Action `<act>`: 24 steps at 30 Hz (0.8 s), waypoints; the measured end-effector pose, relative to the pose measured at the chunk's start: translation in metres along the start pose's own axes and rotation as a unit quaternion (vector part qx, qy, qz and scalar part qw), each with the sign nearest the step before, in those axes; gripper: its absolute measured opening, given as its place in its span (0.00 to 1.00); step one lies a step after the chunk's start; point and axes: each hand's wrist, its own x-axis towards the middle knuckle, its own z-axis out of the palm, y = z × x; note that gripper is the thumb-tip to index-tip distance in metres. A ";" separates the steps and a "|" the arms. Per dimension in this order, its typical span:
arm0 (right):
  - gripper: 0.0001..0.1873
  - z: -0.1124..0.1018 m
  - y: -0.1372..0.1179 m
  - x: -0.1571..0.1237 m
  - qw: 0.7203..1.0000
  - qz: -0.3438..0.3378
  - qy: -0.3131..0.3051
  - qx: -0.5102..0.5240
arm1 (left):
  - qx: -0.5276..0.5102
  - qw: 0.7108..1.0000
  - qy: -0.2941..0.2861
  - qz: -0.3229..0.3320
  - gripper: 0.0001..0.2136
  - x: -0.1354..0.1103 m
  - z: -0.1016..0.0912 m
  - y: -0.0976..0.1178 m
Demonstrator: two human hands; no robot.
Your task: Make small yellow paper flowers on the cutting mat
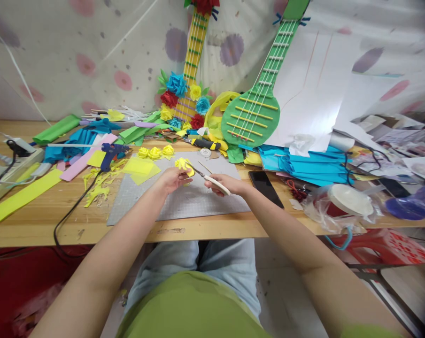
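My left hand (173, 180) is closed on a piece of yellow crepe paper (184, 166), held above the grey cutting mat (198, 206). In my right hand (226, 184) is a pair of scissors (219, 186) with white handles. The blades are parted and point left, one of them reaching the yellow paper. Several finished yellow paper flowers (156, 152) lie in a row at the mat's back edge. Flat yellow paper sheets (140, 170) rest on the mat's left side.
A blue glue gun (111, 154) and yellow scraps (97, 185) lie left of the mat. Behind stand a green paper lute (251, 117) and a yellow one (194, 56) with flowers. Right are a black phone (266, 188), blue crepe paper (304, 164) and a bagged tub (349, 199).
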 end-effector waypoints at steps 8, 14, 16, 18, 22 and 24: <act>0.23 -0.001 0.004 0.001 1.000 0.016 0.009 -0.001 | 0.001 1.000 -0.009 -0.008 0.03 0.001 0.000 -0.003; 0.23 -0.006 0.011 0.002 0.999 0.009 -0.001 0.034 | 0.011 1.000 -0.010 -0.006 0.03 0.000 0.000 -0.005; 0.22 -0.008 0.012 0.001 0.999 0.000 -0.005 0.051 | 0.017 1.000 -0.017 -0.004 0.04 0.000 -0.002 -0.005; 0.23 -0.011 0.013 0.000 0.998 -0.012 -0.007 0.061 | 0.021 0.999 -0.028 0.001 0.04 0.001 -0.005 -0.006; 0.26 -0.016 0.014 -0.003 0.999 -0.006 0.025 0.031 | 0.018 0.999 -0.029 0.012 0.03 0.002 -0.009 -0.007; 0.28 -0.019 0.012 -0.005 0.997 0.036 0.053 -0.042 | 0.011 1.000 -0.025 0.016 0.03 0.001 -0.009 -0.008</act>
